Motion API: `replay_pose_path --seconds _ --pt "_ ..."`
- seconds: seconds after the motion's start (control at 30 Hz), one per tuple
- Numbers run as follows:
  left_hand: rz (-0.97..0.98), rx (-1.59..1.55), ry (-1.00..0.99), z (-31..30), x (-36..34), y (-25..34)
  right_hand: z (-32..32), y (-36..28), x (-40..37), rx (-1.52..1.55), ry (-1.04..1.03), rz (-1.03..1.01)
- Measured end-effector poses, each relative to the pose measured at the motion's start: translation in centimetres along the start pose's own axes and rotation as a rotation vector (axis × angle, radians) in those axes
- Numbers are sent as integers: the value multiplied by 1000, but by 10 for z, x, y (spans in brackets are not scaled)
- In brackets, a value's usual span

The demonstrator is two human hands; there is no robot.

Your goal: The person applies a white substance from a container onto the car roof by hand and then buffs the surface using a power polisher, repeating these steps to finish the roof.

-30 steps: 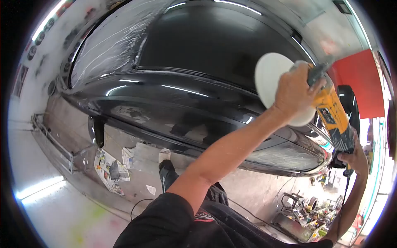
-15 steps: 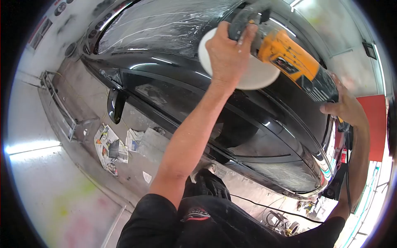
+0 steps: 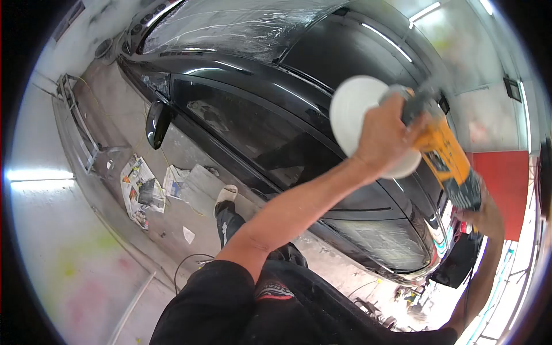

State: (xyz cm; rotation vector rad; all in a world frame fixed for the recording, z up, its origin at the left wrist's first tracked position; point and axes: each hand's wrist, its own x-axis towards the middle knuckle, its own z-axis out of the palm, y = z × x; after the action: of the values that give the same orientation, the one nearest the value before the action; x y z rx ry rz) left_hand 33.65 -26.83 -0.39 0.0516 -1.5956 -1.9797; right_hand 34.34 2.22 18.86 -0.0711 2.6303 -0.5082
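Observation:
An orange and grey power polisher (image 3: 441,150) with a round white pad (image 3: 357,109) is held over the roof of a black car (image 3: 247,123). My left hand (image 3: 386,133) is wrapped round the handle at its head, slightly blurred by motion. Round the rear end of the polisher body, my right hand (image 3: 483,215) is closed. The pad is at the roof's near edge, above the side windows; whether it touches the paint I cannot tell. Clear plastic film (image 3: 224,29) with white streaks covers the windshield.
A side mirror (image 3: 158,123) sticks out from the car. Newspaper sheets (image 3: 141,192) lie on the floor beside a metal frame stand (image 3: 80,123). A dark cable (image 3: 190,259) runs behind my legs. A red panel (image 3: 501,190) stands at the right.
Both hands and the polisher have moved right and down in view, toward the car's rear. The pad now appears more upright. One of my feet has come into view further left.

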Motion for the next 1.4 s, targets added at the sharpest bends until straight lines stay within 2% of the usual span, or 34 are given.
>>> replay_pose_path --seconds 0.07,0.13,0.2,0.3,0.4,0.43,0.5,0.57,0.6,0.63,0.8,0.83,0.9,0.93,0.97,1.0,1.1,1.17,1.2,1.23,1.27,1.3,1.4 --pt "-4 -25 -36 8 -14 11 10 -37 -25 42 8 207" --pt "-58 -27 -74 1 -16 21 13 -29 -38 99 12 198" --pt "-125 13 -89 -23 -11 32 16 -13 -24 39 -12 66" --pt "-115 133 -41 -69 9 37 32 -51 -1 -34 -70 0" --pt "-169 210 58 -114 29 45 56 -104 31 -12 -125 15" --pt "-191 242 81 -129 35 48 62 -124 41 -99 -138 29" --pt "-132 327 147 -150 46 38 76 -152 58 -156 -187 -46" --pt "-78 366 209 -163 49 35 84 -153 71 -53 -249 -160" --pt "-36 270 198 -167 49 26 85 -148 68 -46 -249 -158" --pt "2 174 190 -162 47 19 85 -142 66 -40 -248 -157" --pt "-95 271 33 -104 -6 46 74 -77 1 -152 -131 -41" --pt "-125 283 -6 -86 -20 45 75 -53 -19 -114 -100 -49" --pt "-26 131 -92 -44 -51 44 80 6 -58 33 -35 -107" --pt "19 159 -141 -23 -67 45 83 47 -78 138 -14 -93" --pt "62 177 -203 -5 -83 44 90 84 -101 245 15 -67" --pt "51 151 -270 13 -97 42 98 112 -127 158 80 -28" --pt "48 58 -514 86 -145 37 120 136 -202 327 224 296" --pt "98 42 -641 130 -170 32 155 213 -239 366 279 242" --pt "111 28 -682 127 -146 -10 174 186 -208 367 306 372" --pt "125 -12 -730 143 -153 -15 184 180 -210 379 341 479" --pt "139 -44 -773 159 -161 -15 196 190 -218 487 400 453" --pt "144 -71 -806 167 -160 -21 210 196 -218 426 440 456" --pt "133 -91 -889 201 -178 -38 232 223 -219 526 461 554"
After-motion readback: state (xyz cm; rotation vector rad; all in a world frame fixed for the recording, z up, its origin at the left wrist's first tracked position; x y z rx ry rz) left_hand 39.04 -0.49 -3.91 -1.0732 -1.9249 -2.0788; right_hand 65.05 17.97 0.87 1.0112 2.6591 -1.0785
